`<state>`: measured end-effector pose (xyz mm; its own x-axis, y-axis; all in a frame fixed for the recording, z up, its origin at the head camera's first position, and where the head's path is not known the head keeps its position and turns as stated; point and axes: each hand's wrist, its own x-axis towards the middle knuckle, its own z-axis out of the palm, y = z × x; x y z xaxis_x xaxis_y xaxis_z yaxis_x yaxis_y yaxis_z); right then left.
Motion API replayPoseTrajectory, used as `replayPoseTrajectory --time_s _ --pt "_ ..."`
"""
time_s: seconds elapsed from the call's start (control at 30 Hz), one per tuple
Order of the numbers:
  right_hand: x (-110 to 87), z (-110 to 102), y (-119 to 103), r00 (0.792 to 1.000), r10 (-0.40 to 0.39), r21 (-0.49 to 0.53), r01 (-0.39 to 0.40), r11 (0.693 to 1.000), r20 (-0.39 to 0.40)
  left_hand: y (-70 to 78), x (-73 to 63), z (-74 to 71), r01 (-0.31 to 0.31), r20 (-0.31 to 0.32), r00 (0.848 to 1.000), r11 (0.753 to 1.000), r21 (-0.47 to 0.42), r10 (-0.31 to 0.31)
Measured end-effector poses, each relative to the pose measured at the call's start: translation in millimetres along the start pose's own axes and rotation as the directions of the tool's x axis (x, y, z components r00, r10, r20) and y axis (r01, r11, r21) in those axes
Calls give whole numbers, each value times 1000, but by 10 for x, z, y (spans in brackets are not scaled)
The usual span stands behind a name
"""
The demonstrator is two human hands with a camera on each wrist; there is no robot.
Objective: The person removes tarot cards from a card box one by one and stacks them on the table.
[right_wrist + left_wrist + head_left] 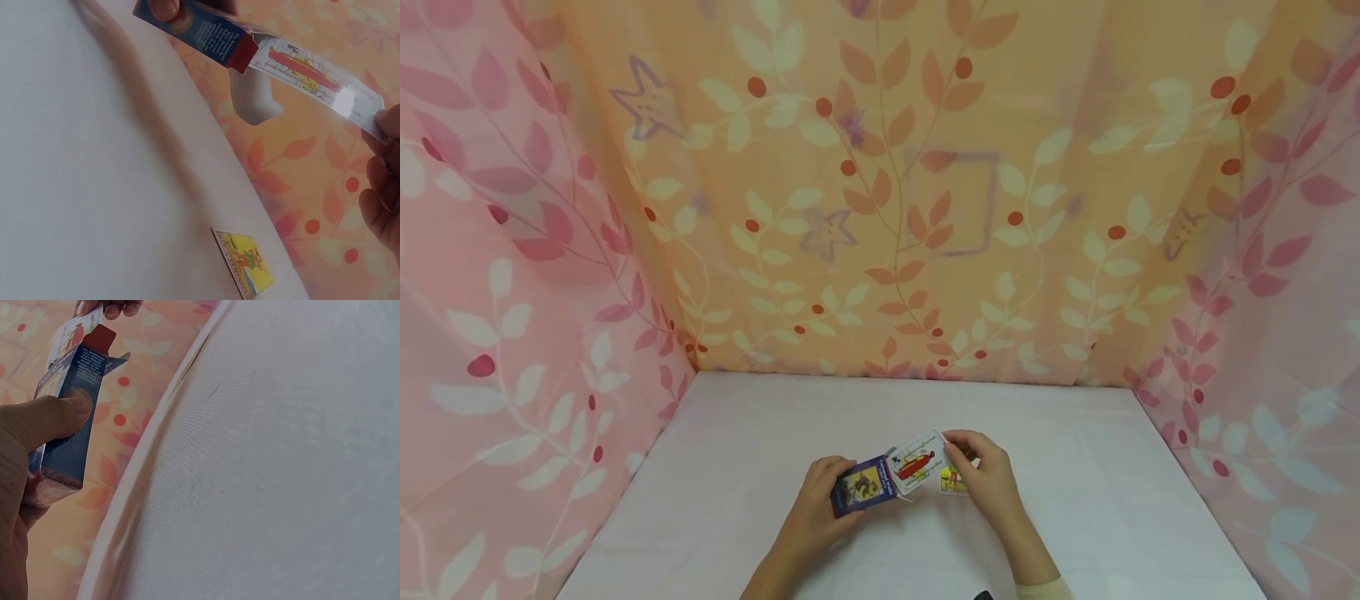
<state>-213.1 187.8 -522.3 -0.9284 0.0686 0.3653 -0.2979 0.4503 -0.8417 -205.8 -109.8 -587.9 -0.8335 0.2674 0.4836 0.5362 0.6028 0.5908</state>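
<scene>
My left hand (822, 510) grips a dark blue card box (862, 486) with a picture on its front, tilted above the table. Its end toward the right is open, with a reddish end flap (245, 55) and a white flap (253, 97) sticking out. A card (916, 463) with a red figure reaches from the box's mouth to my right hand (992, 482), whose thumb and fingers pinch its outer end. How much of it is still inside the box is hidden. A small stack of picture cards (247, 264), yellow on top, lies on the table beneath, partly behind the right hand in the head view.
The table (737, 467) has a white cloth. Patterned curtains stand around it: an orange one (880, 333) along the back edge, pink ones at the left (535, 350) and right (1262, 375). A small dark object (983, 595) shows at the bottom edge.
</scene>
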Motion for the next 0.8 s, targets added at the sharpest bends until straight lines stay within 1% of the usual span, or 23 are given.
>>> replayPoseTrajectory --time_s 0.23,0.33,0.47,0.6,0.7,0.8 --pt "9 -20 8 999 34 -6 -34 999 -15 -11 -7 0 -9 10 1000 1000 15 9" --pt "23 -30 14 1000 22 -8 -22 1000 -18 -11 -13 1 -6 10 1000 1000 15 6" --pt "51 -62 15 1000 -2 -18 2 1000 -16 -6 -18 -7 14 16 1000 1000 5 -14" --pt "76 -112 34 1000 5 -44 -6 999 -18 -1 -13 -20 31 24 999 999 -9 -31" --pt "93 -156 63 1000 5 -61 -6 998 -17 3 -6 -24 14 15 1000 1000 1 -14" --pt "115 -207 110 999 -23 -72 21 997 -22 10 1 -24 1 5 1000 1000 5 -1"
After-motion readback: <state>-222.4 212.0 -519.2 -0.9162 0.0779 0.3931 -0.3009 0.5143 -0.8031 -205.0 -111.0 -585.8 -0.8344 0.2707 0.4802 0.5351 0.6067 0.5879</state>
